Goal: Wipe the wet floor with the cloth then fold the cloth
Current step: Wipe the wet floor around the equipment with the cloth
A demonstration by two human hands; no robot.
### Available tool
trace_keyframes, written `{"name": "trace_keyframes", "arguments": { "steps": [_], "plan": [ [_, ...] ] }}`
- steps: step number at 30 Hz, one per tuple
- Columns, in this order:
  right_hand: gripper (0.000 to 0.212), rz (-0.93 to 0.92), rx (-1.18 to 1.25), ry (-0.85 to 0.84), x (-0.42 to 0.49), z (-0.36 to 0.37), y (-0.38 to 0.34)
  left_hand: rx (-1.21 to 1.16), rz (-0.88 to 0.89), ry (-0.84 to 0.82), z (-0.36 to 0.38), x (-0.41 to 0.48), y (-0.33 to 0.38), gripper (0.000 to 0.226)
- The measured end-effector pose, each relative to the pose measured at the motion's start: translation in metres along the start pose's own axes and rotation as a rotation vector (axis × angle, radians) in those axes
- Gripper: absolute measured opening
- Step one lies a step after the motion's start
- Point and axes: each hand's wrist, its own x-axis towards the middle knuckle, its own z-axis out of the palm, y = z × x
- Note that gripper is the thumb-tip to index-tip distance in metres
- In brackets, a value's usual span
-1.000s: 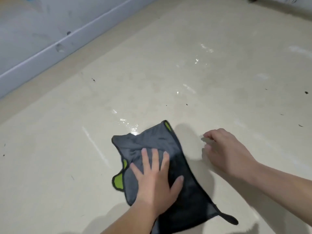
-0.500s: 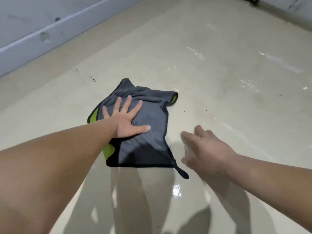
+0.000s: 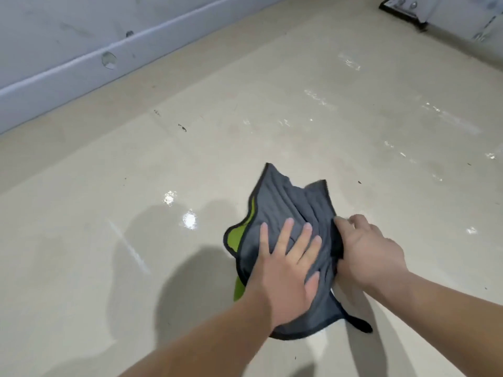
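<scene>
A grey cloth (image 3: 288, 202) with a green underside and dark trim lies bunched on the beige floor (image 3: 109, 240). My left hand (image 3: 285, 265) presses flat on its near half, fingers spread and straight. My right hand (image 3: 364, 248) is at the cloth's right edge with its fingers curled onto the fabric; whether they pinch it is hidden by the hand's back. Wet shiny patches (image 3: 187, 220) glint on the floor left of the cloth and farther off to the right.
A pale wall with a skirting board (image 3: 81, 69) runs along the far left. A dark-edged metal fixture (image 3: 402, 9) sits at the far right corner. Small dark specks (image 3: 182, 128) dot the floor.
My left hand has pulled the cloth back toward me and to the right. My right hand, off the cloth before, has come onto its right edge.
</scene>
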Motion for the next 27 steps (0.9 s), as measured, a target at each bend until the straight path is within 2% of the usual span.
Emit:
{"name": "trace_keyframes", "arguments": {
  "steps": [2, 4, 7, 9, 12, 16, 18, 20, 22, 24, 27],
  "plan": [
    [0.05, -0.041, -0.069, -0.064, -0.006, -0.004, -0.003, -0.051, 0.122, 0.063, 0.007, -0.01, -0.013, 0.07],
    [0.051, -0.062, -0.076, -0.138, -0.009, -0.011, -0.008, -0.059, 0.13, 0.062, 0.005, -0.016, -0.043, 0.072],
    [0.053, -0.109, 0.063, -0.192, -0.01, -0.028, -0.022, -0.024, -0.119, -0.045, -0.012, -0.026, -0.095, 0.081],
    [0.062, -0.165, 0.111, -0.175, -0.008, -0.038, -0.036, -0.074, -0.336, -0.032, -0.016, -0.04, -0.115, 0.08],
    [0.063, -0.237, 0.14, -0.163, -0.006, -0.044, -0.06, -0.103, -0.484, 0.014, -0.006, -0.078, -0.096, 0.078],
    [0.059, -0.318, 0.1, -0.157, -0.004, -0.042, -0.088, -0.119, -0.314, -0.006, 0.015, -0.134, -0.044, 0.083],
    [0.05, -0.333, 0.078, -0.145, -0.003, -0.041, -0.095, -0.106, -0.235, -0.032, 0.012, -0.141, -0.052, 0.077],
    [0.038, -0.341, 0.088, -0.116, 0.001, -0.037, -0.099, -0.075, -0.26, 0.011, 0.002, -0.132, -0.073, 0.074],
    [0.034, -0.338, 0.133, -0.082, 0.007, -0.036, -0.102, -0.13, -0.429, -0.094, -0.007, -0.119, -0.084, 0.077],
    [0.04, -0.327, 0.196, -0.071, 0.011, -0.038, -0.105, -0.131, -0.573, -0.208, -0.016, -0.108, -0.076, 0.08],
    [0.046, -0.33, 0.257, -0.09, 0.02, -0.043, -0.109, -0.179, -0.607, -0.33, -0.027, -0.101, -0.057, 0.08]
  ]
}}
